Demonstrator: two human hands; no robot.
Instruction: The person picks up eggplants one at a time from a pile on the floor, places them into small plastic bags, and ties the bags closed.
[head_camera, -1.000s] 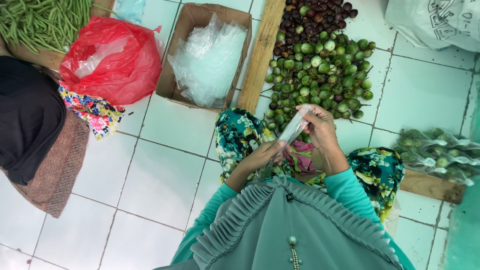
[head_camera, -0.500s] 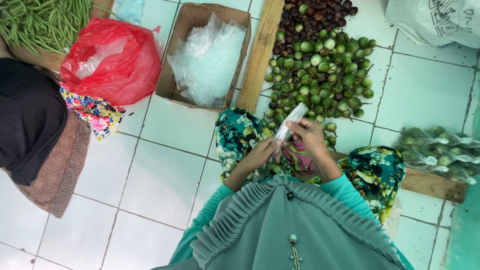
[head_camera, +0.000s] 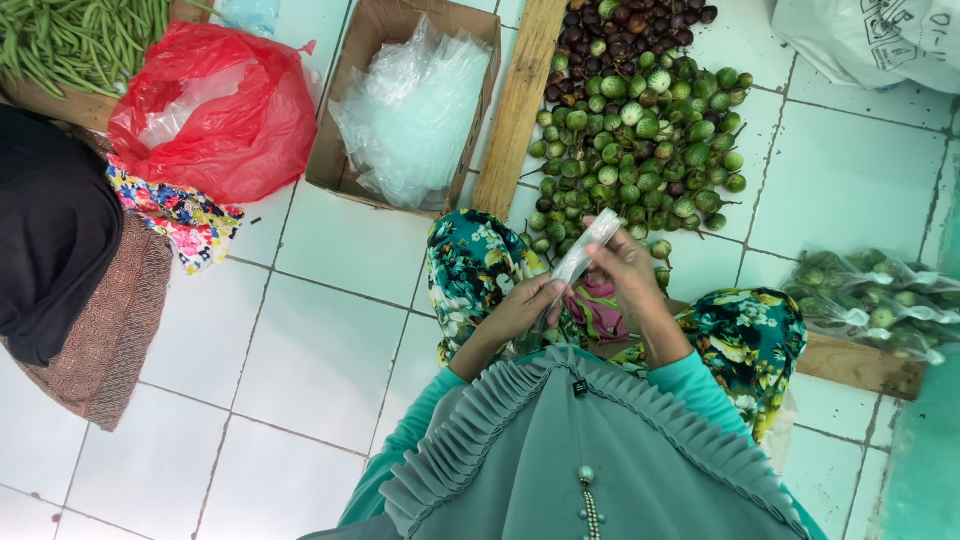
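Both forearms drawn in close, left hand (head_camera: 524, 303) curled — fingertips pinched, right hand (head_camera: 628, 270) raised beside it, fingers closed in a grip

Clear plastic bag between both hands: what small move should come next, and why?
Probably rub its top edge apart to open the mouth. The clear plastic bag looks flat and closed, pinched by the left hand and right hand, with loose small green eggplants piled just ahead.

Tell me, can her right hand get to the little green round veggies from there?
Probably yes. The right hand is just beside the near edge of the green eggplant pile, with nothing between them. It is busy, though, holding a clear plastic bag together with the left hand.
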